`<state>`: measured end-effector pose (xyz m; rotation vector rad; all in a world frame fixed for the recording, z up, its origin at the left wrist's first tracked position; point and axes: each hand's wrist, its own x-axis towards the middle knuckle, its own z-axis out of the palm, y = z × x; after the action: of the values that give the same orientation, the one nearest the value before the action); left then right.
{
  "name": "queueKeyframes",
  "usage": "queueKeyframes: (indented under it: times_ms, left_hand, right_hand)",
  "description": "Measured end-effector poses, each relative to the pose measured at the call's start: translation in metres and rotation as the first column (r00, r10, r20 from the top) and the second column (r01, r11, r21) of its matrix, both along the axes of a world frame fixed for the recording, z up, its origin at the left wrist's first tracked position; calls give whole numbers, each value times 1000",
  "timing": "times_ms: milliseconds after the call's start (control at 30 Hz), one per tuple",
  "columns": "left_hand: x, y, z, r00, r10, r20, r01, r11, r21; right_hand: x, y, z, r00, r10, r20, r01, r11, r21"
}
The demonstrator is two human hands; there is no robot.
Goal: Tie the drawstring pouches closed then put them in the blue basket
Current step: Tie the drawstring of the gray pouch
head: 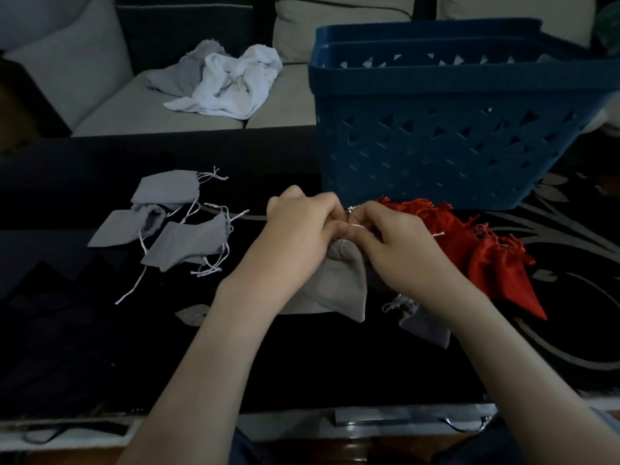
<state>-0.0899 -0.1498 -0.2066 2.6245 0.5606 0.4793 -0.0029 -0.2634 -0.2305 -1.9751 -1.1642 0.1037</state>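
I see my left hand (302, 223) and right hand (396, 246) meeting knuckle to knuckle, fingers curled, each pinching the thin white cord (355, 225) of a soft grey cloth drawstring pouch (342, 283) beneath them. Just beyond the right hand stands a blue perforated plastic basket (436, 152); shiny red satin pouches (486, 256) lie beside that hand.

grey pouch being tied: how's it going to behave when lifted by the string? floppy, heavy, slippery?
Probably floppy: the grey pouch drapes in soft folds below the left hand and right hand that pinch its drawstring. Likely light: it looks flat, with no bulge. Matte cloth, so probably not slippery or apt to roll.
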Motion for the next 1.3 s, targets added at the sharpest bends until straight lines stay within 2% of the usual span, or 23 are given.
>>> queueKeyframes:
  times_ms: [133,200,267,400,433,500,567,667,767,867,1000,1133,1300]
  left_hand:
    - [6,-8,0,999,-3,-44,14,969,248]
    - [8,-11,-2,994,-69,81,28,905,425]
    - [8,-16,0,987,-96,128,21,871,491]
    - [13,-20,-12,962,-173,211,44,862,506]
    - [13,-20,-14,953,-185,241,37,859,511]
    - [13,-20,-16,931,-213,296,29,852,522]
    - [14,-21,-15,900,-265,347,48,849,526]
    - [15,-24,-15,870,-286,401,46,858,512]
    - [15,-24,-17,866,-281,413,43,866,497]
    - [16,-23,-17,855,-285,433,76,895,439]
    - [14,-26,-14,849,-274,451,122,933,338]
    - [12,-28,-14,845,-286,453,143,935,324]
    - [9,-24,-14,843,-273,463,130,940,316]
  right_hand:
    - [6,3,-5,999,-34,-7,34,999,-2]
    - [8,3,-3,998,-61,-19,61,998,5]
    - [8,1,2,995,-86,-60,86,996,8]
    - [11,-8,8,961,-100,-257,123,990,75]
    - [11,-10,10,927,-68,-369,120,986,120]
    - [12,-15,14,795,55,-604,115,964,239]
    - [14,-20,16,702,127,-701,104,955,277]
    - [16,-24,17,713,125,-690,31,977,210]
    - [15,-27,17,804,88,-588,27,982,184]
    - [13,-31,16,875,55,-481,68,970,233]
    - [14,-33,18,834,67,-548,109,953,283]
    - [16,-34,21,760,100,-642,93,961,261]
    - [14,-33,20,754,124,-646,86,955,284]
